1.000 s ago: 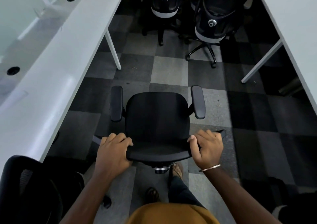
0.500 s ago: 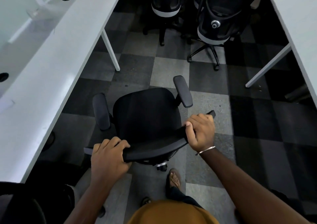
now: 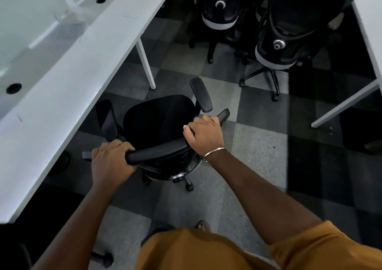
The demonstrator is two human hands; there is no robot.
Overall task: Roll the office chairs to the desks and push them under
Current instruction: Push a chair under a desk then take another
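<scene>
Head view: left hand (image 3: 110, 162) and right hand (image 3: 203, 134) grip the chair (image 3: 159, 121) backrest; best keep pivoting it squarely toward the table (image 3: 62, 87) at left.

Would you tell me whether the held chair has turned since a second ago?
Yes: the chair has swung left, toward the left desk.

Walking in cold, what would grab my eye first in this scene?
Two bare hands, the left hand and the right hand, gripping the backrest of a black office chair in the middle, angled toward the long white desk on the left. Beyond it, two more chairs stand on the checkered carpet.
</scene>
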